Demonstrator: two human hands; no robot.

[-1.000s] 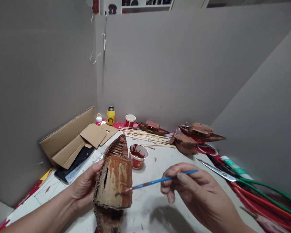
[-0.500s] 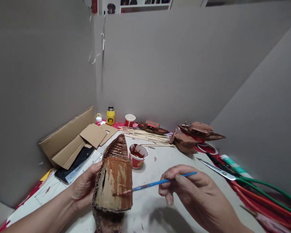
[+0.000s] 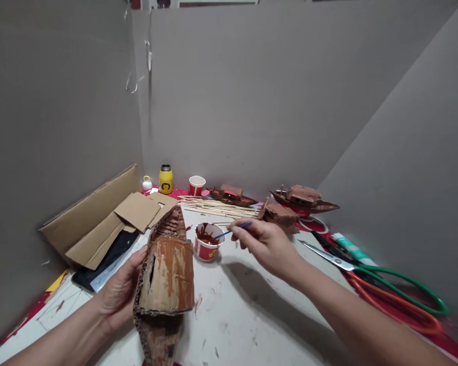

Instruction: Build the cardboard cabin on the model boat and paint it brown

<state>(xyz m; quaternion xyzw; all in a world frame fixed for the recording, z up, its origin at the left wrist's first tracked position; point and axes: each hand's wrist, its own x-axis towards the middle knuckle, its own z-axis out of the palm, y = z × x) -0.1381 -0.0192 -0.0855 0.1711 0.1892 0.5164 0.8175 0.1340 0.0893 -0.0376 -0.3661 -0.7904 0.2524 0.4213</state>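
A cardboard boat (image 3: 171,274) with an arched roof is held upright at the centre left, its roof streaked with reddish-brown paint over bare cardboard. My left hand (image 3: 124,287) grips the boat's left side. Just beyond it on the table stands a red and white paper cup (image 3: 207,251) with brown paint inside. My right hand (image 3: 259,241) pinches a thin blue paintbrush (image 3: 231,232), whose tip is down in the cup. The bristles are hidden in the paint.
Cardboard pieces (image 3: 135,211) lean at the left by a dark phone. Behind are a yellow bottle (image 3: 166,181), another paper cup (image 3: 197,186), wooden sticks (image 3: 213,207) and brown model boats (image 3: 305,197). Large scissors (image 3: 339,262) lie at the right, with green and orange handles.
My right hand has carried the brush away from the boat's roof, up and forward into the paint cup. My left hand still holds the boat. The view has shifted slightly.
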